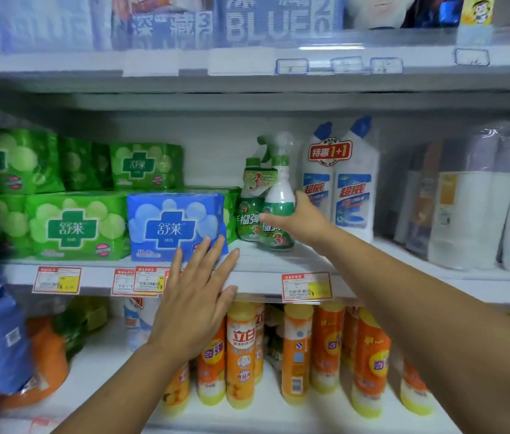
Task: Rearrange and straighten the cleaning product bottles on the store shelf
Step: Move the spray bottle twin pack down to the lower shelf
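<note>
Green spray bottles (pixel 266 195), a banded pair, stand upright on the middle shelf (pixel 260 264), near its front edge. To their left is a blue pack (pixel 175 223); to their right, just beside them, white bottles with blue caps (pixel 341 183).

Right hand (pixel 302 220): grips the lower body of the nearer bottle, thumb across the front label, fingers curled round the far side.

Left hand (pixel 197 296): flat, fingers straight and slightly spread, holding nothing. Its fingertips overlap the blue pack's lower right corner; contact cannot be told.

Lower shelf: orange bottles (pixel 241 352) in upright rows. Price tags (pixel 306 287) on the shelf edge.
</note>
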A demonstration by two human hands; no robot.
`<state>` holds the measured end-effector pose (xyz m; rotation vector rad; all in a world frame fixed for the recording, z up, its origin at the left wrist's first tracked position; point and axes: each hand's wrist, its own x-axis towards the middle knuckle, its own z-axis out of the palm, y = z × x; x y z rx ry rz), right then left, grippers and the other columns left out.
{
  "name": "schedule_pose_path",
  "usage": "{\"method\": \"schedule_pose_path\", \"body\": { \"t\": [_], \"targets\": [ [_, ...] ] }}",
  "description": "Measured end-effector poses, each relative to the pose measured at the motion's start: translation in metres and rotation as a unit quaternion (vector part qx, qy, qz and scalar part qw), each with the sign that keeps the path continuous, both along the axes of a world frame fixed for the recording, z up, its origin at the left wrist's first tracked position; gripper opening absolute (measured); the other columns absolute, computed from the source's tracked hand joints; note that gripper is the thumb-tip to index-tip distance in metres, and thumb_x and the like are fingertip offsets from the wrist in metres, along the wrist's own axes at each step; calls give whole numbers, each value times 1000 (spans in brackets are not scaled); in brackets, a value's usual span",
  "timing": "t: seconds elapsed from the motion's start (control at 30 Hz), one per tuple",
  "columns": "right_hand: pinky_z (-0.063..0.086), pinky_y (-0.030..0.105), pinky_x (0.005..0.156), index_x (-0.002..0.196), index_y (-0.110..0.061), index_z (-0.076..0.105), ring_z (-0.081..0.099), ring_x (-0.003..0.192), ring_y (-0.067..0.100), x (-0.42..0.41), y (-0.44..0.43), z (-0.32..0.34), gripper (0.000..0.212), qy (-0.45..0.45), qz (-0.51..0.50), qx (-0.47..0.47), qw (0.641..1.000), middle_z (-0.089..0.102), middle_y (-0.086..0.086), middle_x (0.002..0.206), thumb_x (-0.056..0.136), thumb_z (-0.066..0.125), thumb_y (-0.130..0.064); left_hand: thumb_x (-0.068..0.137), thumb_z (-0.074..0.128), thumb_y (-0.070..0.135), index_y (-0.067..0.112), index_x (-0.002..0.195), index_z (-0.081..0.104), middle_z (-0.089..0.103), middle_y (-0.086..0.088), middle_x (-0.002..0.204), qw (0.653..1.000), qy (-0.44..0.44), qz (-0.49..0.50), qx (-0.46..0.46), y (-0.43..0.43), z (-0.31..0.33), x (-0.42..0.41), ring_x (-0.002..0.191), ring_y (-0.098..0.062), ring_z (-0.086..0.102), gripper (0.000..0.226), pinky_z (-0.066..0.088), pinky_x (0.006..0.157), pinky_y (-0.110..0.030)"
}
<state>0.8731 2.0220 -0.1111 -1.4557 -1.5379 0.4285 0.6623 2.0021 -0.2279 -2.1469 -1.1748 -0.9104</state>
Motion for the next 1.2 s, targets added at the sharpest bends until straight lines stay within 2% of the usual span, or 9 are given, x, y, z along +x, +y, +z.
{"method": "schedule_pose_path", "body": {
  "t": [0.1, 0.2, 0.4, 0.5, 0.6, 0.8, 0.93, 1.07, 1.2],
  "targets": [
    [41, 32, 78, 131, -13, 34, 48, 93, 18, -14, 12, 2, 82, -14, -71, 10, 997, 49, 0, 108, 71, 79, -42, 97, 23, 45, 31, 148, 14, 10, 4, 157, 1000, 4, 5, -1, 0, 0, 0, 145, -14, 1, 54, 5, 115, -50],
    [51, 40, 81, 118, -15, 41, 58, 91, 21, -9, 16, 1, 75, -23, -98, 26, 995, 58, 3, 106, 64, 83, -45, 97, 25, 45, 32, 148, 11, 7, 5, 157, 1000, 14, 6, -2, 1, 0, -2, 145, -13, -2, 54, 3, 116, -50],
    [55, 40, 80, 114, -18, 43, 61, 91, 19, 14, -26, 25, 66, 1, -46, 105, 993, 60, 2, 104, 66, 84, -34, 97, 23, 47, 33, 147, 11, 7, 5, 157, 1000, 9, 5, -7, 0, 0, -1, 145, -13, -2, 53, 3, 116, -49],
    [56, 38, 80, 120, -22, 46, 63, 94, 16, 25, -58, 39, 72, -65, -22, 107, 992, 62, -3, 106, 62, 86, -36, 96, 23, 47, 32, 147, 15, 10, 4, 157, 1000, 7, 4, -7, 0, 1, -2, 145, -13, 0, 53, 2, 116, -48],
    [53, 32, 77, 122, -25, 48, 62, 93, 11, 32, -96, 38, 72, -89, -14, 122, 988, 63, -8, 105, 62, 85, -36, 95, 22, 47, 32, 147, 18, 11, 3, 157, 1000, 4, 2, -10, -2, 3, -4, 145, -14, 1, 54, 0, 116, -46],
    [47, 16, 63, 114, -35, 52, 62, 84, -6, 46, -180, 27, 62, -41, 5, 163, 986, 65, -19, 98, 62, 86, -26, 93, 20, 47, 33, 147, 12, 4, 1, 158, 999, -29, 12, -35, -12, -6, -19, 145, -16, -3, 56, 7, 116, -47],
    [47, 6, 68, 106, -42, 53, 63, 87, -11, 50, -224, -16, 59, -34, 54, 142, 988, 66, -30, 96, 64, 84, -15, 92, 20, 50, 29, 146, 18, 2, 3, 157, 998, -46, 16, -46, -28, -22, -26, 145, -16, -3, 58, 6, 117, -44],
    [52, 18, 81, 117, -41, 54, 63, 98, -4, 54, -232, -93, 72, -45, 69, 60, 995, 66, -23, 107, 59, 88, -14, 92, 21, 51, 29, 147, 16, 5, 0, 158, 998, -18, 10, -53, -44, -44, -25, 145, -16, -4, 60, -8, 115, -36],
    [49, 15, 81, 121, -40, 53, 63, 99, -1, 52, -208, -163, 80, -48, 81, -8, 996, 65, -23, 109, 55, 88, -13, 92, 21, 51, 28, 148, 15, 5, 0, 158, 998, -12, 16, -58, -43, -41, -27, 145, -16, -5, 60, -7, 116, -36]
  ]
}}
